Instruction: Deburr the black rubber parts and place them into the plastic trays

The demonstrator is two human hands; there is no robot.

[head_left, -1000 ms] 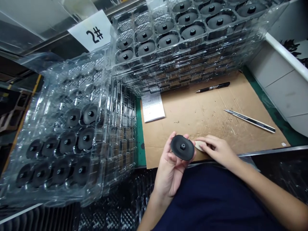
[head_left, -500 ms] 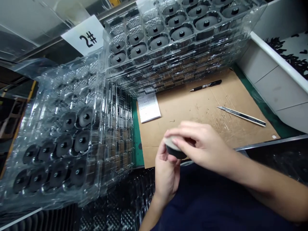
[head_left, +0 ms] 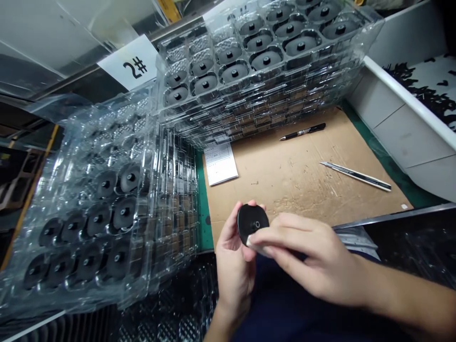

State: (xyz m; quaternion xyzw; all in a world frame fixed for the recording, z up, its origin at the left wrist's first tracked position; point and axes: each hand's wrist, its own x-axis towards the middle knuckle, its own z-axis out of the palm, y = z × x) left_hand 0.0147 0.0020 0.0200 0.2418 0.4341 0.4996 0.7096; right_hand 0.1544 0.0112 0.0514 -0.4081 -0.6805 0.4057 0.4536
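My left hand (head_left: 233,266) is closed around the edge of a round black part (head_left: 251,218), held up above the near edge of the cardboard. Its dark face, with a small raised stub near the middle, is turned toward me. My right hand (head_left: 309,254) comes in from the right, thumb and fingers pinched on a small pale, flat piece (head_left: 262,250) at the part's lower rim. Most of that piece is covered by the fingers, so its kind cannot be made out.
Clear plastic trays (head_left: 228,99) holding similar black parts are stacked at the back, with more trays (head_left: 85,199) at left. A pen (head_left: 302,132), a craft knife (head_left: 356,175) and a paper pad (head_left: 221,164) lie on the cardboard (head_left: 270,175). A white bin (head_left: 402,114) of small black pieces stands right.
The black part has tipped so its stubbed face shows. My right hand has moved down from over its top to the lower rim; the pale surface that lay on top no longer covers it.
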